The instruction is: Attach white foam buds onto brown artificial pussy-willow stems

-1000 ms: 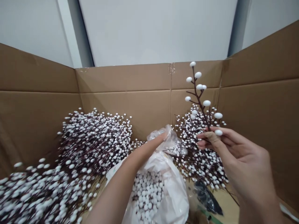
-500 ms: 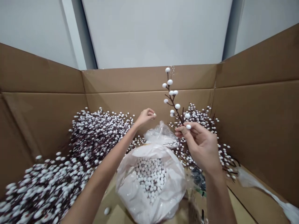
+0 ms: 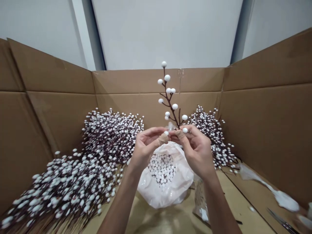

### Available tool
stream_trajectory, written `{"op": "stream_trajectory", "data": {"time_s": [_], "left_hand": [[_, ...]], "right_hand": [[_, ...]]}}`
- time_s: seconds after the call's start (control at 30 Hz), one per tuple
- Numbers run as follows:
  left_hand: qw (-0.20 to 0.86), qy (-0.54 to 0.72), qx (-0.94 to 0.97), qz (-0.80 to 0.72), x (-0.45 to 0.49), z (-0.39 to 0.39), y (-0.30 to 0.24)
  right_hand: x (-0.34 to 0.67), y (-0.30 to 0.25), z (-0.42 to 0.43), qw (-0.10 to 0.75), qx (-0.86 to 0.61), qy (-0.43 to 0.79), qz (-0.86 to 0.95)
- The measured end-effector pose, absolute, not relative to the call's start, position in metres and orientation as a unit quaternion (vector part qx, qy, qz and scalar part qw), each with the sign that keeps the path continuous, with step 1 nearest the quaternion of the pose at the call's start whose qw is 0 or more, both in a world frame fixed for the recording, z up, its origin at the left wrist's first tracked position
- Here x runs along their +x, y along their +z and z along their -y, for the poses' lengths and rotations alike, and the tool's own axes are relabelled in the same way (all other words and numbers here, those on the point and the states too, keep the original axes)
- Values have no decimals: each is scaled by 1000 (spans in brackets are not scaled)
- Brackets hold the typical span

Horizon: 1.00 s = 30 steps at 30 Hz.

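My left fingers (image 3: 153, 130) are pinched almost together, barely parted by a white berry (image 3: 166, 133) between thumb and forefinger, probably because so small a bead leaves room only for the tips. My right fingers (image 3: 195, 131) are pinched too, gripping a berry branch (image 3: 172, 112) low on its brown stem; that hold leaves the upper twigs standing free, at least two of them bare. The two pinches sit just beside each other, so whether the white berry meets the branch I cannot tell. Tan wrapping (image 3: 163, 139) covers both thumb tips, perhaps to spare them from rubbing.

Below my fingers, a white plastic bag (image 3: 165, 199) gapes on the counter (image 3: 156, 222), mouth up, which I judge puts its loose berries (image 3: 162, 169) within easy reach. Finished-looking sprays lie off to the sides, a broad left heap (image 3: 73, 190) and a smaller right heap (image 3: 204, 125), seemingly to leave the middle for the bag
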<state>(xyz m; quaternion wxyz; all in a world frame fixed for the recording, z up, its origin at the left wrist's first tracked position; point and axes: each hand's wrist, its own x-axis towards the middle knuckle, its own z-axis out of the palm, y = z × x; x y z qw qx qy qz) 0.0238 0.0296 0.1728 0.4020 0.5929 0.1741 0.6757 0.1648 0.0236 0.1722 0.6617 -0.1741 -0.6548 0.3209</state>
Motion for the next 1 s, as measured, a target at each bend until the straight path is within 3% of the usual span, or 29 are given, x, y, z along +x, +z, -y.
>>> {"op": "stream_trajectory", "data": {"time_s": [0.53, 1.0], "left_hand": [[398, 710, 555, -169, 20, -32, 162], [403, 702, 580, -93, 23, -38, 159]], "right_hand": [[156, 167, -16, 637, -233, 91, 729], [160, 164, -23, 625, -233, -13, 745]]}}
